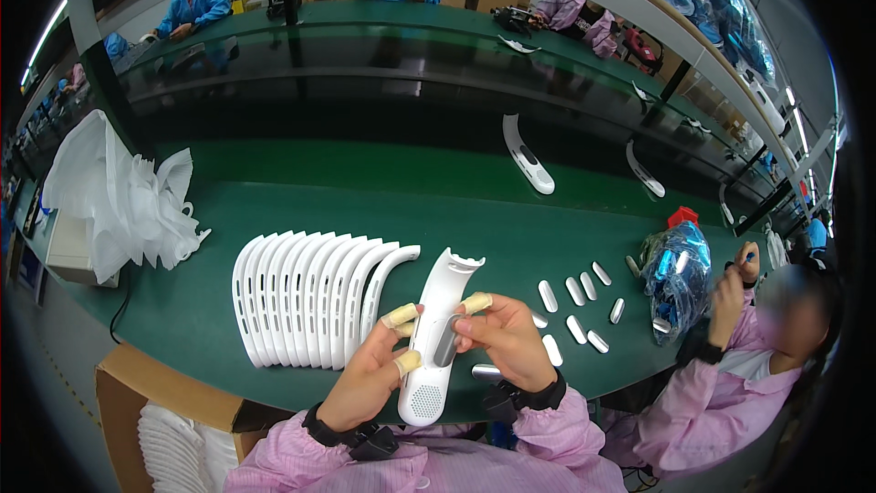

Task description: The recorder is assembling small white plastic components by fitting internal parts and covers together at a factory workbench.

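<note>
A curved white plastic housing (438, 297) with a perforated round end is held up over the bench's front edge. My left hand (362, 370) grips its left side, with pale finger cots on the thumb and fingers. Between the thumb and fingers of my right hand (511, 342) is an oval grey cover piece (446, 341), lying against the housing's face; whether it is seated there I cannot tell. Left of my hands stands a tight row of matching white housings (306, 301). Several small silver oval pieces (575, 329) lie scattered to the right.
White foam sheets (119, 192) are heaped at left, above an open cardboard box (169, 388) of white parts. A plastic bag of blue-wrapped pieces (677, 278) sits at right, beside a co-worker (721, 383) in pink. Housings lie on the dark conveyor belt (365, 110) beyond.
</note>
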`<state>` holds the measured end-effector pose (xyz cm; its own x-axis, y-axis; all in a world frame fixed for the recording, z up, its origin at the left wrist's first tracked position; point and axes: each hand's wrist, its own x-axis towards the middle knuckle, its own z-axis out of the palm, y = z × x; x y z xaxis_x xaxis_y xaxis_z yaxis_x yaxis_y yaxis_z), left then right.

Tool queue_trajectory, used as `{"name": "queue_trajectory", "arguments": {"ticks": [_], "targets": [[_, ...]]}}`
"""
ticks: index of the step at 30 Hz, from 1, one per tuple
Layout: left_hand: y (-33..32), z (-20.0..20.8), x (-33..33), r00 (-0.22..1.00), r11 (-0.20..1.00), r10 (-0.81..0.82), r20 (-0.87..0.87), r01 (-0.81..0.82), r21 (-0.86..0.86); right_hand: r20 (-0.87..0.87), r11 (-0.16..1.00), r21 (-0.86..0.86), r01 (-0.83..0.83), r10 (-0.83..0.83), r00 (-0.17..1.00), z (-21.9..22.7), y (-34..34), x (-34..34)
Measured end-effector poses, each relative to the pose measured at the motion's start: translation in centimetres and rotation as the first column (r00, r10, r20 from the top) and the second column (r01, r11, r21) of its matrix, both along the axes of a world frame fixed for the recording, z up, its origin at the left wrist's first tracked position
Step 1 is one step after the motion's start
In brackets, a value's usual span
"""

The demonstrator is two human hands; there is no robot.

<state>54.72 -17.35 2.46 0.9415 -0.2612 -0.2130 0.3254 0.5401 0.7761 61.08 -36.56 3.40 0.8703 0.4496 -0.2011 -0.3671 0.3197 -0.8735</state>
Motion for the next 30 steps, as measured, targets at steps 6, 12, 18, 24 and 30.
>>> {"name": "queue_trajectory", "arguments": {"ticks": [6, 12, 18, 24, 30], "targets": [[0.0, 0.5, -0.1, 1.000, 1.000, -0.012, -0.013, 0.011, -0.027, 0.338, 0.989, -0.144, 0.029, 0.021, 0.941, -0.4, 1.0, -0.8], [-0.7, 0.4, -0.1, 0.989, 0.999, 0.001, 0.147, -0.006, 0.039, 0.590, 0.893, -0.379, 0.245, 0.029, 0.807, -0.8, 1.5, -1.8], [-1.0, -1.4, -0.6, 0.939, 0.989, -0.002, 0.344, -0.049, 0.138, 0.299, 0.967, -0.215, 0.136, -0.067, 0.952, -0.8, 1.3, -1.5], [-0.5, -1.9, -0.5, 0.938, 0.982, -0.108, 0.329, 0.049, 0.181, 0.170, 0.993, -0.083, 0.084, -0.069, 0.983, -0.8, 0.7, -1.5], [-1.4, -1.8, 0.0, 0.967, 0.999, 0.049, 0.250, -0.047, -0.012, 0.323, 0.951, -0.302, 0.070, 0.033, 0.946, -3.3, 0.8, -1.3]]}}
